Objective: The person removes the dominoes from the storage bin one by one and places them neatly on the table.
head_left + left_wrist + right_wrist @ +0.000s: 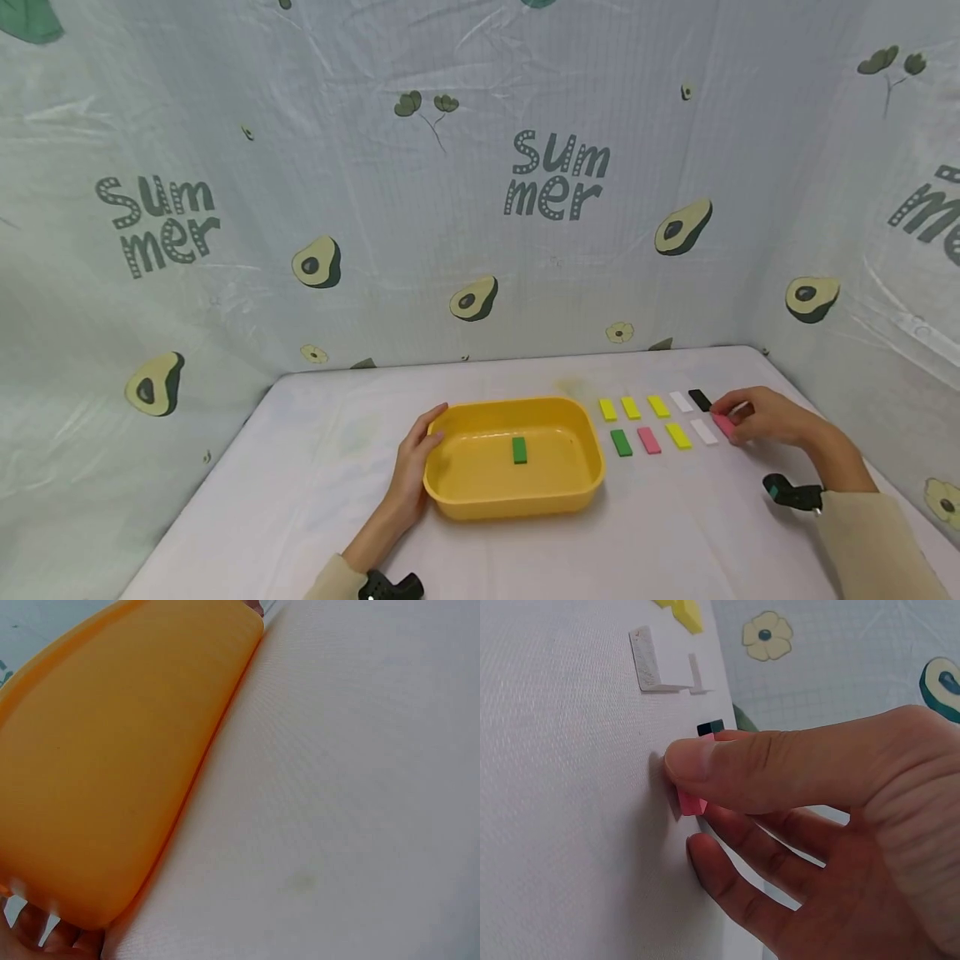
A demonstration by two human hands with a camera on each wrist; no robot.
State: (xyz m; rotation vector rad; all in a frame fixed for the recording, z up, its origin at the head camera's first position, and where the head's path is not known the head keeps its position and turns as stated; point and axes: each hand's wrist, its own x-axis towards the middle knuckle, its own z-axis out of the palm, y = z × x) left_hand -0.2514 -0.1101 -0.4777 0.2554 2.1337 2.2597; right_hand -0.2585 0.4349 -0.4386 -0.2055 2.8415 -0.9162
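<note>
A yellow plastic tray stands on the table with one green block lying inside it. My left hand grips the tray's left side, thumb over the rim; the left wrist view shows its fingertips against the tray's wall. Far to the right, my right hand pinches a pink block between thumb and fingers. In the right wrist view the thumb covers most of that pink block, which is at the table surface. Just beyond it lies a black block.
Between tray and right hand, blocks lie in two rows: several yellow ones, two white ones, a green one and another pink one. A printed sheet hangs behind the table.
</note>
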